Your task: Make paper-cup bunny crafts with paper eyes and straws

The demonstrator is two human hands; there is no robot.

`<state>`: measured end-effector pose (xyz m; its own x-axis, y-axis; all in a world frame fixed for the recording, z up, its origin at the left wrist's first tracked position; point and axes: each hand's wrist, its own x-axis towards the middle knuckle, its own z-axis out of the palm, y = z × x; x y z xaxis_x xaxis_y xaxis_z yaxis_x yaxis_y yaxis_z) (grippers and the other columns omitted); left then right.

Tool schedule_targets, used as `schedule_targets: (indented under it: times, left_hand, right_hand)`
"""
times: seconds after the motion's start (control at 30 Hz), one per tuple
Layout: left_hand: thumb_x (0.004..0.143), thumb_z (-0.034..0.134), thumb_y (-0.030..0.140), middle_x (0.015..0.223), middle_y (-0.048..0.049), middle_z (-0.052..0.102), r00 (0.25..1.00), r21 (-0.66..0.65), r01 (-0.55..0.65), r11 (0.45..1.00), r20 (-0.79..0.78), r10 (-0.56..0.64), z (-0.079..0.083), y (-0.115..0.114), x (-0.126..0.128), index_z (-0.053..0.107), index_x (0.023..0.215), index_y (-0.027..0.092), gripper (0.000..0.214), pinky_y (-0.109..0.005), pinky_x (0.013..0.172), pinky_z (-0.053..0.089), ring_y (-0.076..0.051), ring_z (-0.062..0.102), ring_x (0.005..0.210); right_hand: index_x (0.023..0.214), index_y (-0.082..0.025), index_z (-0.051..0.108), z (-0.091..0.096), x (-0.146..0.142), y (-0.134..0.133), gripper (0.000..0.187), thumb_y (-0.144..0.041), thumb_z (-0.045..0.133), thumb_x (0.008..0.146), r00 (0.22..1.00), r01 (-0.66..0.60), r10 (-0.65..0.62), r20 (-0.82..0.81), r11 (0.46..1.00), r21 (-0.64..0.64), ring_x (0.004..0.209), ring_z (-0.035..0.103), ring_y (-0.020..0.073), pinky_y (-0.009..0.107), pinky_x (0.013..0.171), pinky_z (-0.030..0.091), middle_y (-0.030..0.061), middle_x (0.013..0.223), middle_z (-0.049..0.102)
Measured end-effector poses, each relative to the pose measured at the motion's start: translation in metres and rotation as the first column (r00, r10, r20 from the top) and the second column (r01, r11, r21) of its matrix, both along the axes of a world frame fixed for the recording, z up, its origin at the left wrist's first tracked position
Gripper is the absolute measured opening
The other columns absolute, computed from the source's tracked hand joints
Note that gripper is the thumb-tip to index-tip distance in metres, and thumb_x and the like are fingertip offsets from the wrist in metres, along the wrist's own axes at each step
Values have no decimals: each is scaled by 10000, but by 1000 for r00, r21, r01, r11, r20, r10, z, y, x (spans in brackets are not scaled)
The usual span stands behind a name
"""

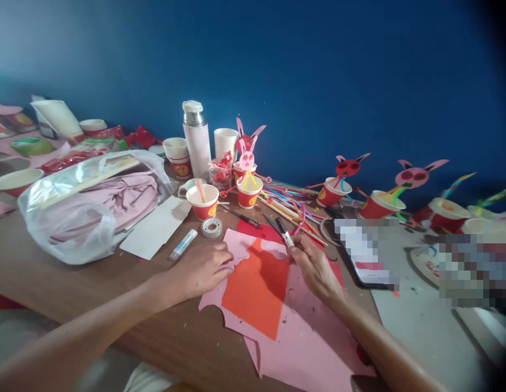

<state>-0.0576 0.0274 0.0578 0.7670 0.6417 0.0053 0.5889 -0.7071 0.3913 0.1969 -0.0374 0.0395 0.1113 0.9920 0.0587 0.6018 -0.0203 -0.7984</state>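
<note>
My right hand [312, 261] is closed around a marker [284, 231] with a black cap end and a white barrel, held above the paper's upper right. A thin grey blade-like piece [271, 221] lies close beside the marker. My left hand [210, 264] rests at the left edge of the stack with loosely bent fingers, seemingly holding nothing. Between my hands lies an orange paper sheet [255, 296] on top of cut pink paper [302, 337]. A bit of red paper [257, 231] shows beneath at the far side.
Behind the paper stand cups [202, 202], a rabbit-faced cup figure [247, 188] and a thermos [197, 144]. Colored straws [291, 198] are strewn nearby. Left are a tape roll [211, 228], glue stick [183, 244] and plastic bag [77, 239]; right, a phone [363, 256].
</note>
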Motion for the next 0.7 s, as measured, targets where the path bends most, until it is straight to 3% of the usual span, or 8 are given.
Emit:
schedule_targets:
  times: [0.2,0.37,0.5,0.6,0.7]
  left_hand:
    - [827,535,357,939,-59,683,992,-15,-94,995,-90,92,-1,-1,10,671,1051,236,289,-347,775,444,-237,622,862]
    - [735,588,358,931,-62,666,968,-27,-154,988,-205,145,-2,-5,20,651,916,186,257,-321,655,424,-248,624,799]
    - [757,547,314,882,-25,650,973,-67,-166,984,-176,152,-10,-8,17,588,855,199,157,-287,596,383,-208,612,742]
    - [784,512,274,829,-10,642,978,-166,-197,966,-94,184,-14,-10,15,564,786,202,89,-266,586,373,-175,602,705]
    - [790,509,273,760,-10,641,971,-322,-224,920,7,239,-10,-6,11,569,737,196,111,-260,594,388,-168,599,684]
  right_hand:
    - [1048,-203,514,-6,-15,-2,251,-363,433,872,958,-61,46,283,997,43,526,540,153,240,515,345,-28,605,574]
    - [1226,-190,488,-17,-23,1,451,-417,521,839,802,-104,119,585,993,-58,651,663,241,262,527,355,55,726,698]
    - [1158,-192,529,-20,-25,2,442,-448,589,803,774,-119,187,605,981,-152,730,676,255,259,551,369,78,795,712]
    - [1085,-207,563,-16,-25,3,356,-421,603,804,805,-84,164,571,983,-164,702,662,231,244,543,348,52,754,699]
    - [885,-216,607,-8,-22,6,166,-367,564,832,878,-61,118,464,989,-135,601,600,168,221,508,314,3,666,649]
